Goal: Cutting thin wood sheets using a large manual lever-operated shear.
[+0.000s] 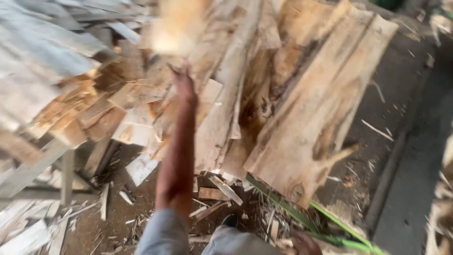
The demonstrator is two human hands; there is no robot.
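Observation:
My left hand (183, 84) is stretched out ahead on a bare forearm with a grey sleeve, over a heap of rough wooden slabs (302, 108). Its fingers look apart, and nothing shows in them. Just above the fingertips is a blurred pale piece of wood (177, 26), seemingly in the air and apart from the hand. My right hand (306, 243) shows only partly at the bottom edge, close to a green strip (330, 219) on the ground. Its grip is hidden.
Grey weathered planks (42, 52) are stacked at the left on a wooden frame (66, 174). Offcuts and splinters (212, 193) litter the dirt floor. A concrete kerb (396, 160) runs along the right, with more wood scraps at the far right edge.

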